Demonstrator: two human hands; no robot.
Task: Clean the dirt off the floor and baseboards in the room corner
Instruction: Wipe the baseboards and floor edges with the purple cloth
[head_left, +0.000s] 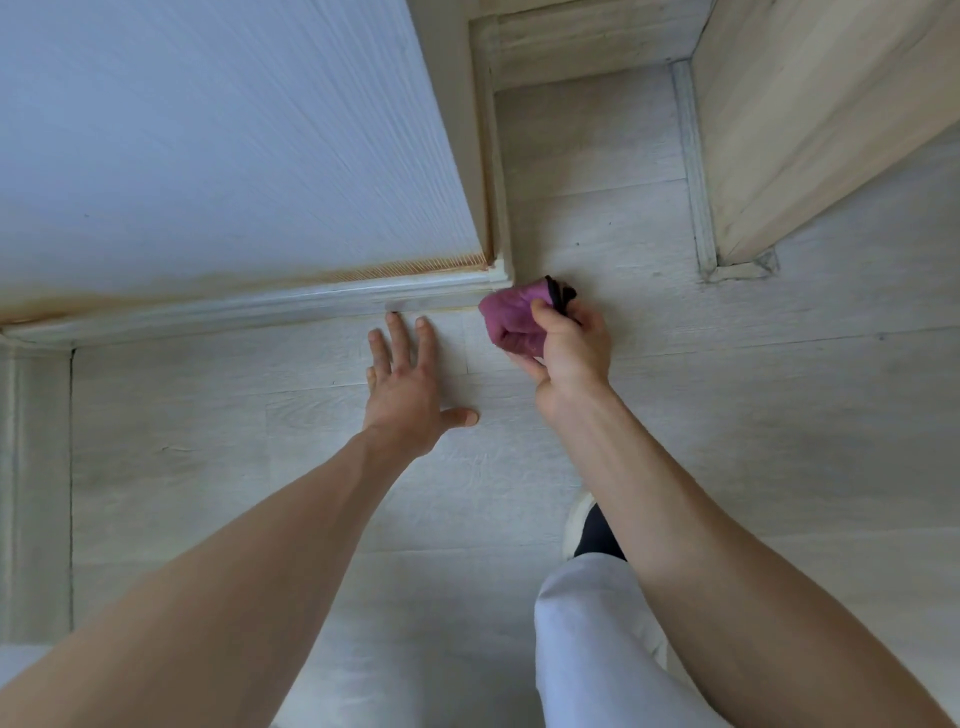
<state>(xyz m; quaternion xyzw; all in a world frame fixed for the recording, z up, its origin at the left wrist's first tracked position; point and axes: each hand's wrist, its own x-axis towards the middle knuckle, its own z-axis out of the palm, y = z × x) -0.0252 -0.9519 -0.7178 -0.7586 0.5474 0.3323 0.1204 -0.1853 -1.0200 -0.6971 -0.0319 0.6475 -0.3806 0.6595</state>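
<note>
Wiping with bunched purple cloth (511, 319) at baseboard (311, 306) corner | right hand (569, 345) pinching cloth, left hand (410, 389) spread flat on floor (260, 467) | brown stain on wall (208, 156) edge remains; task seems unfinished

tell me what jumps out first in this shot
The bunched pink cloth gripped by the right hand at the baseboard corner. Next, the left hand spread flat on the pale floor, and the rusty stain along the wall's foot above the baseboard.
</note>
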